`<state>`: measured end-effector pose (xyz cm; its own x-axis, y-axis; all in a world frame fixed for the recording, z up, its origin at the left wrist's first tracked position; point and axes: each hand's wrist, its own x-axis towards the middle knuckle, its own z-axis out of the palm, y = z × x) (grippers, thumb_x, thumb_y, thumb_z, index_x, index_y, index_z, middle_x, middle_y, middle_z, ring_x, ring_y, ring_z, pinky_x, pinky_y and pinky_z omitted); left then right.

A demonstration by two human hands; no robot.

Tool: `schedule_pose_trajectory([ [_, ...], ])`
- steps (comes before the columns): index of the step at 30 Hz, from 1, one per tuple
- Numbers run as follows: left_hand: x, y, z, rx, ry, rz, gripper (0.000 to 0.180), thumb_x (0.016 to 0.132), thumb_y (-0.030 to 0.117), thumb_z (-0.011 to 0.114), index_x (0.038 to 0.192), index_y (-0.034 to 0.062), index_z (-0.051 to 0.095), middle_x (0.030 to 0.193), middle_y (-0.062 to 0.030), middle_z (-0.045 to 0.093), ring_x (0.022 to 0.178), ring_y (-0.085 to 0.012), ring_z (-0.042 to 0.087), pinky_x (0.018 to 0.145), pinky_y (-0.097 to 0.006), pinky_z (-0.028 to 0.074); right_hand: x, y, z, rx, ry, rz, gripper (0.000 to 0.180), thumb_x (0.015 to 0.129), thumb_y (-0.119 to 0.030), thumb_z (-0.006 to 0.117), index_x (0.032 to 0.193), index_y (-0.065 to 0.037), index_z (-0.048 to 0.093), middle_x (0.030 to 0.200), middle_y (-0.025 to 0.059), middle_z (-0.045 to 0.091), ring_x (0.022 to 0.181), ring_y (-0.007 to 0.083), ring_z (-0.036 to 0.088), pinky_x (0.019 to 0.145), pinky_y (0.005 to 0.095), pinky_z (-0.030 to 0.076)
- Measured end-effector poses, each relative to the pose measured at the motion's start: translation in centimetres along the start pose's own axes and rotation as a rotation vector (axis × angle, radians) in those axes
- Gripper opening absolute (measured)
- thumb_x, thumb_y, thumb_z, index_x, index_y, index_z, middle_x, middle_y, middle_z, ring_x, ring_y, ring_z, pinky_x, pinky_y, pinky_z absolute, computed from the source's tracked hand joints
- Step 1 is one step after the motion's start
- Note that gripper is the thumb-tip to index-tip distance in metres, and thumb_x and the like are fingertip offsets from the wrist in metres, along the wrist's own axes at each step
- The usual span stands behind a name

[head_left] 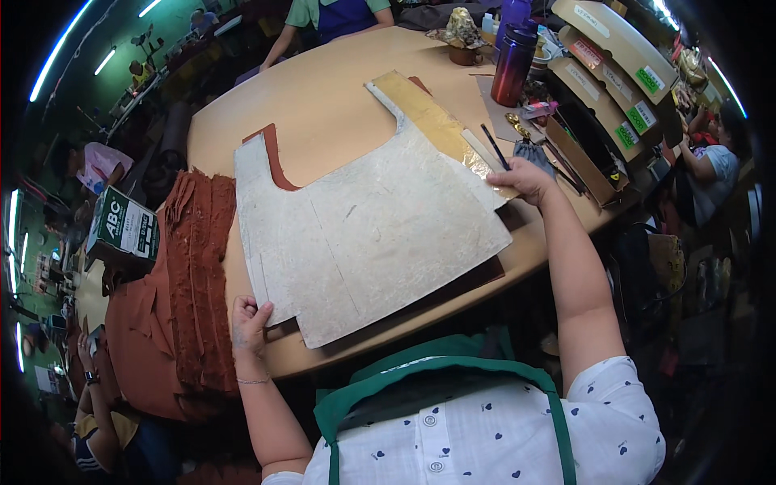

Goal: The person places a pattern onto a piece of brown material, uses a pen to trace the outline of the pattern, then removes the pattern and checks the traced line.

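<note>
A large pale grey-white pattern board (372, 234) with a curved cut-out lies on the table in front of me. Gold, shiny covering (432, 121) runs along its right arm. Beneath it, reddish-brown leather (277, 162) peeks out at the cut-out and along the near right edge. My left hand (250, 317) is closed on the board's lower left corner, thumb on top. At the right edge, my right hand (525, 181) pinches the gold-covered corner. A slim dark pen (495, 147) sticks up from between the fingers of that same hand.
Stacked reddish-brown leather (198, 275) hangs over the table's left edge, beside a green-and-white box (121, 226). At the right stand a red-purple tumbler (515, 65), cardboard boxes (606, 89) and an open tray (586, 158). Across the table (323, 89) a person in a blue apron (343, 20) works.
</note>
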<state>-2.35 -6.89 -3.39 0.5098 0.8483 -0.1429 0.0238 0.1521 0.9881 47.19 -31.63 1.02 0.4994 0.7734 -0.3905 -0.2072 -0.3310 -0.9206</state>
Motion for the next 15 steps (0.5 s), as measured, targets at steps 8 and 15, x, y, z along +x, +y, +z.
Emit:
schedule_pose_trajectory([
  [8, 1.0, 0.5, 1.2, 0.057, 0.016, -0.056, 0.042, 0.075, -0.007, 0.057, 0.113, -0.0041, 0.04, 0.087, -0.0089, 0.061, 0.077, -0.0131, 0.057, 0.072, -0.023, 0.046, -1.9, 2.1, 0.3, 0.084, 0.046, -0.087, 0.043, 0.068, -0.003, 0.071, 0.107, 0.004, 0.053, 0.089, 0.0087, 0.062, 0.076, 0.0135, 0.06, 0.07, 0.0255, 0.048],
  [15, 1.1, 0.6, 1.3, 0.072, -0.071, 0.08, 0.051, 0.076, -0.006, 0.055, 0.123, -0.0083, 0.036, 0.096, -0.0083, 0.06, 0.088, -0.0132, 0.056, 0.081, -0.024, 0.044, -3.9, 0.7, 0.8, -0.396, 0.204, -0.23, 0.051, 0.066, -0.003, 0.073, 0.112, 0.003, 0.052, 0.096, 0.0055, 0.059, 0.087, 0.0124, 0.055, 0.077, 0.0245, 0.045],
])
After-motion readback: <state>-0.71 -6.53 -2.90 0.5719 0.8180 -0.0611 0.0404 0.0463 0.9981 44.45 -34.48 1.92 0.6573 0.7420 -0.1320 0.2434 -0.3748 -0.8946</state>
